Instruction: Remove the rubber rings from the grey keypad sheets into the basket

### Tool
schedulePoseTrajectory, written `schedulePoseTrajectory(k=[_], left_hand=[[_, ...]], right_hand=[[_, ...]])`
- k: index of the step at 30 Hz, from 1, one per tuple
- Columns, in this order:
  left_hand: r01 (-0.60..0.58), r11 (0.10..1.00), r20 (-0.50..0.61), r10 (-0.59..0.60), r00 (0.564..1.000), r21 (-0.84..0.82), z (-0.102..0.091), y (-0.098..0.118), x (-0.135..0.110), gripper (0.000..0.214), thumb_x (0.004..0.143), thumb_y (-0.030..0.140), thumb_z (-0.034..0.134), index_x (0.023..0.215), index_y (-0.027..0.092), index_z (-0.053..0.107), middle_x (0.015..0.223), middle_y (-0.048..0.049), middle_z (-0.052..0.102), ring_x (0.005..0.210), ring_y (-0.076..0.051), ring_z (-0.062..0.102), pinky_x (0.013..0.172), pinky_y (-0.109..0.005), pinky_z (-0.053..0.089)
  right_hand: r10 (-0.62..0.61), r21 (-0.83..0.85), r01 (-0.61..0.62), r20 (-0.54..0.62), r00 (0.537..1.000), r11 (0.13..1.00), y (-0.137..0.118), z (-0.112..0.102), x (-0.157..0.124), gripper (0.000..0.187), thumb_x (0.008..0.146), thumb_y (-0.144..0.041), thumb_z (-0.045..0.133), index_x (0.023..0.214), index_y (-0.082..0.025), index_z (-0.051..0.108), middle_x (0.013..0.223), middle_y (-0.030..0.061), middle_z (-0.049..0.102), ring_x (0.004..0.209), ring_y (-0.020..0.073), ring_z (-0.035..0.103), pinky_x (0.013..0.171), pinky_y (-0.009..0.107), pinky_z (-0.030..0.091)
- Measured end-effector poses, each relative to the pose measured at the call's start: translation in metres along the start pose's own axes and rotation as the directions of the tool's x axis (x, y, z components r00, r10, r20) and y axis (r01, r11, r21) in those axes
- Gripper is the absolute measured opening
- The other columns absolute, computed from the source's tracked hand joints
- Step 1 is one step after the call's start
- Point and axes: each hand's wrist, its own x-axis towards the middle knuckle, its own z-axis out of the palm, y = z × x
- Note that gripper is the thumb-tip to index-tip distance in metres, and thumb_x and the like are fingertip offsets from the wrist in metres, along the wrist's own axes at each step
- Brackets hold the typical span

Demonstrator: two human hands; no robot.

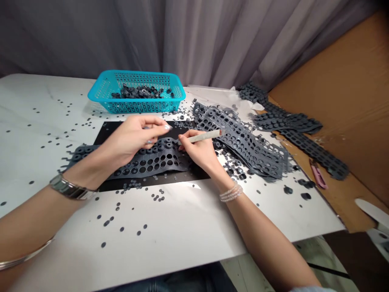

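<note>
In the head view, the left hand (pixel 136 136) is above the dark rubber sheet (pixel 152 163), thumb and fingertips drawn close together; whether they pinch a small piece cannot be told. The right hand (pixel 199 151) grips a pale-handled tool (pixel 206 136) between thumb and fingers, its tip end at the sheet's right end. The sheet, with rows of round holes and some rings along its far side, lies across a black mat (pixel 106 129) in the middle of the white table (pixel 194 227). A blue basket (pixel 139 107) holding dark rubber pieces (pixel 142 92) stands near the table's back edge. More punched sheets (pixel 240 136) are heaped towards the right edge, beyond which a pink cutter (pixel 317 174) lies on cardboard (pixel 334 101). Small dark discs (pixel 122 229) are scattered towards the front and left edges.
</note>
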Motion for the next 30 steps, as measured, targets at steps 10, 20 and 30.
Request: schedulePoseTrajectory(k=[10,20,30], left_hand=[[0.404,0.561,0.169,-0.423,0.89,-0.723,-0.004,-0.02,0.009,0.013,0.087,-0.002,0.053,0.088,0.005,0.064,0.092,-0.0175,0.067,0.062,-0.008,0.058,0.043,-0.013,0.046],[0.384,0.519,0.152,-0.435,0.888,-0.764,0.008,-0.005,0.001,0.019,0.09,0.0,0.051,0.103,0.001,0.064,0.087,-0.0139,0.065,0.065,-0.01,0.062,0.047,-0.013,0.049],[-0.057,0.719,-0.278,-0.194,0.941,-0.693,-0.069,0.034,0.078,0.017,0.088,0.003,0.055,0.087,0.019,0.061,0.082,-0.0067,0.062,0.081,-0.013,0.061,0.057,-0.017,0.05]], right_hand=[[0.088,0.232,-0.043,-0.189,0.978,0.972,-0.005,-0.017,0.004,0.024,0.082,-0.037,0.063,0.066,-0.019,0.06,0.06,-0.0002,0.064,0.056,0.0131,0.062,0.056,0.025,0.052],[0.112,0.231,-0.073,-0.16,0.981,0.97,-0.008,-0.016,0.002,0.025,0.082,-0.039,0.065,0.067,-0.018,0.062,0.06,0.0018,0.065,0.057,0.0153,0.063,0.056,0.026,0.051],[0.106,0.194,-0.081,-0.124,0.987,0.978,-0.008,-0.013,0.001,0.026,0.083,-0.037,0.06,0.064,-0.019,0.06,0.057,0.0015,0.064,0.054,0.0149,0.06,0.055,0.026,0.047]])
